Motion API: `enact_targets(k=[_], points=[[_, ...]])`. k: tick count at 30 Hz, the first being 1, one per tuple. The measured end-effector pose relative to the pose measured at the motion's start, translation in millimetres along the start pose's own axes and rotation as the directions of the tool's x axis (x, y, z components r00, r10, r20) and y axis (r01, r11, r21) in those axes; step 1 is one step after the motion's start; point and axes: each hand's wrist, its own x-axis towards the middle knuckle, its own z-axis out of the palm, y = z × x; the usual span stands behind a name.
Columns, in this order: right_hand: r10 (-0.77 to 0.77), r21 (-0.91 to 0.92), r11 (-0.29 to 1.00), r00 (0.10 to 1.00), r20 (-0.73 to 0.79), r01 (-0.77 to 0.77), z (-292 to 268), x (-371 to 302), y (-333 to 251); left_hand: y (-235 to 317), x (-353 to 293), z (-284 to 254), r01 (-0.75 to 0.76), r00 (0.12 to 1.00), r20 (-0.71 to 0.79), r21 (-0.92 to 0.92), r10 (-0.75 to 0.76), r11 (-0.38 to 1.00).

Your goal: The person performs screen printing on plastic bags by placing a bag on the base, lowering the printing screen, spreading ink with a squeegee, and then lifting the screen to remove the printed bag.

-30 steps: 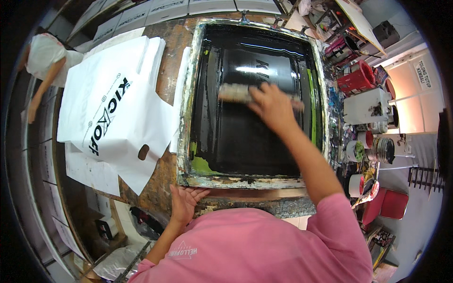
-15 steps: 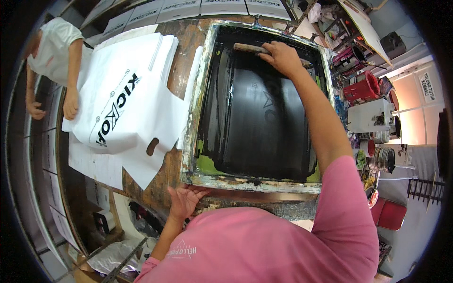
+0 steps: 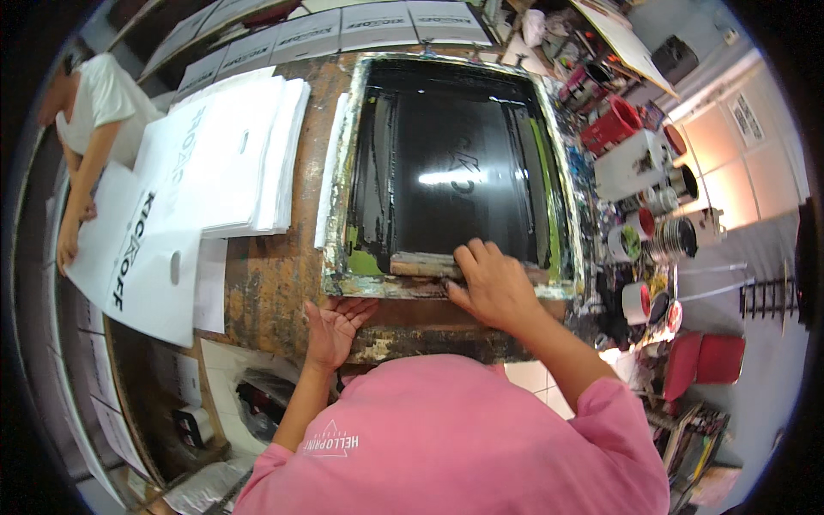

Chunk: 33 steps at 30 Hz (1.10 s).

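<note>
Wood, pale and ink-stained, fills my right hand [image 3: 493, 287]: I have the handle of the squeegee [image 3: 419, 264] clamped, fingers over its far side and thumb toward me. The squeegee lies crosswise inside the screen frame [image 3: 342, 180], along its near edge, right by the lower rim. My left hand [image 3: 335, 333] is palm up at the frame's near left corner, fingers spread and holding nothing that I can see; whether the fingertips touch the underside, I can't tell. Beyond the squeegee, black ink [image 3: 429, 219] coats most of the mesh, glossy under the light, with dark print shapes showing through and green strips [image 3: 542, 184] at the sides. The frame rests on my scarred brown table [image 3: 273, 279]. To its left sits a stack of white bags [image 3: 232, 159], and past that a co-worker [image 3: 107, 112] in a white shirt holds one printed bag [image 3: 129, 266] by its far edge. On my right stand a red bucket [image 3: 608, 124] and a white container [image 3: 629, 167].
</note>
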Motion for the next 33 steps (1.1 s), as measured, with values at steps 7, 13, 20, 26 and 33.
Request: enact_targets(k=[7, 13, 20, 26, 33], points=[[-0.123, -0.238, 0.971, 0.904, -0.409, 0.024, -83.5, 6.2, -23.7, 66.6, 5.2, 73.9, -0.175, 0.893, 0.407, -0.077, 0.191, 0.982], [-0.22, -0.299, 0.954, 0.689, -0.691, 0.006, -160.1, 64.6, -7.1, 101.1, 48.9, 158.0, -0.466, 0.88, 0.434, 0.714, 0.192, 0.522], [-0.207, -0.234, 0.971, 0.684, -0.7, 0.054, -213.7, 89.5, -16.8, 8.7, 71.3, 63.4, 0.047, 0.944, 0.219, 0.649, 0.246, -0.759], [-0.121, -0.126, 0.991, 0.66, -0.741, 0.039, -231.5, 108.8, -19.8, 25.6, 93.4, 102.9, -0.115, 0.866, 0.357, 0.824, 0.349, -0.555], [0.212, 0.182, 0.975, 0.8, -0.562, -0.13, -258.5, 116.7, -24.8, 73.3, 129.1, 180.1, -0.168, 0.708, 0.255, 0.967, 0.659, -0.194]])
